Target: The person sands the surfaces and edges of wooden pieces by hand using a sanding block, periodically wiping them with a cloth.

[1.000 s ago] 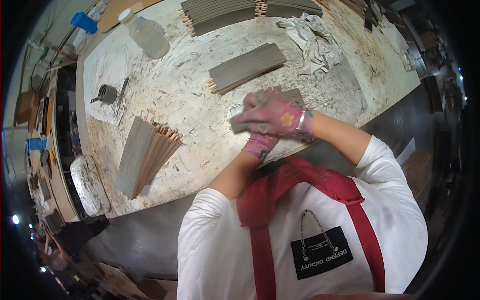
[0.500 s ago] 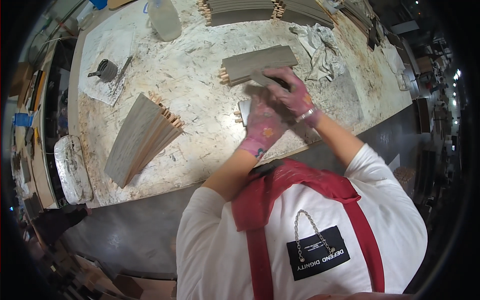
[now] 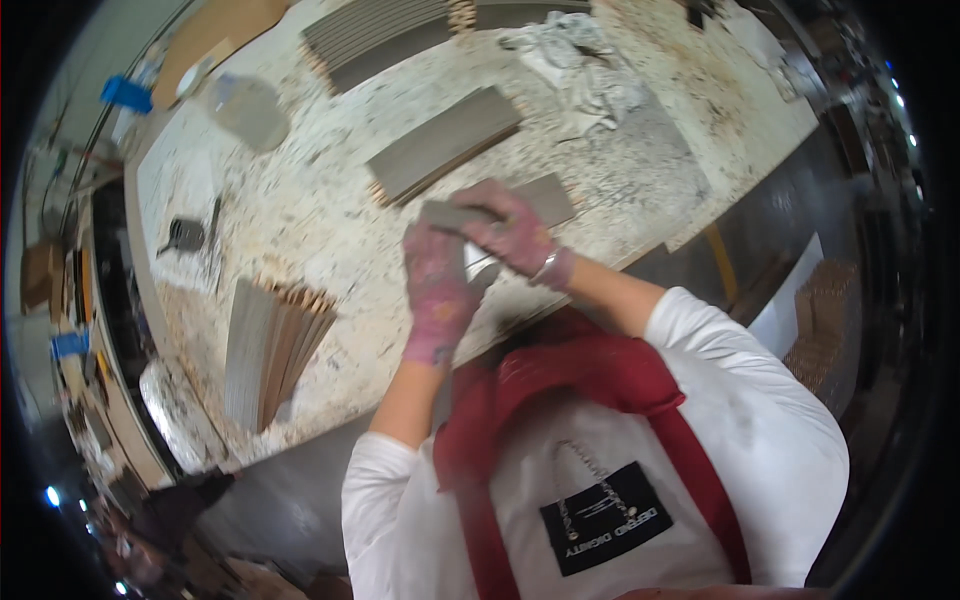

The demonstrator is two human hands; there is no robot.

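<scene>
In a pink patterned glove, my left hand [image 3: 437, 295] rests at the near-left end of a grey slat [image 3: 547, 200], its thumb bent along the near side. The slat slants away to the right beneath my right hand, with wooden pegs at its far end and a bright glare on its near part. My right hand [image 3: 512, 232], gloved the same way, closes on a small flat grey piece [image 3: 450, 215], blurred, its kind unclear. Just beyond lies a short stack of grey slats [image 3: 445, 145] with pegs at the left end.
On the left, a fanned stack of slats [image 3: 275, 350] stands beside the table edge. Farther off are a dark cup-like container [image 3: 187, 235], a translucent jug [image 3: 250, 112], a crumpled white cloth [image 3: 575, 65] and long stacked slats [image 3: 385, 40]. A plastic-wrapped bundle [image 3: 180, 415] sits at the left edge.
The view has turned and shifted, so the table things sit differently. My hands stay close together; the slat's pegged right end now shows beyond my right hand. The grey piece remains in my right hand.
</scene>
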